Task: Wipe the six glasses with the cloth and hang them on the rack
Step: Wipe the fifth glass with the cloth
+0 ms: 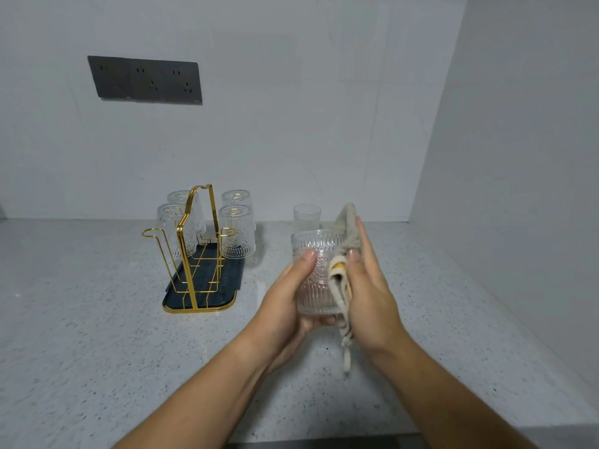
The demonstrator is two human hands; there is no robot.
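My left hand (288,299) cups an upright patterned clear glass (316,254) from below and the left, above the counter. My right hand (366,280) presses a beige cloth (348,228) with a yellow patch against the glass's right side; the cloth's tail hangs below. A gold wire rack (194,251) on a dark tray (223,294) stands to the left. Several glasses hang upside down on its far pegs, one of them at the right (236,231). The two near pegs are bare. Another upright glass (306,217) stands behind the held one, near the wall.
The speckled grey counter (97,335) runs to a white back wall and a white side wall (518,189) on the right. A dark socket panel (146,80) is mounted on the back wall. The counter's front edge shows at the bottom.
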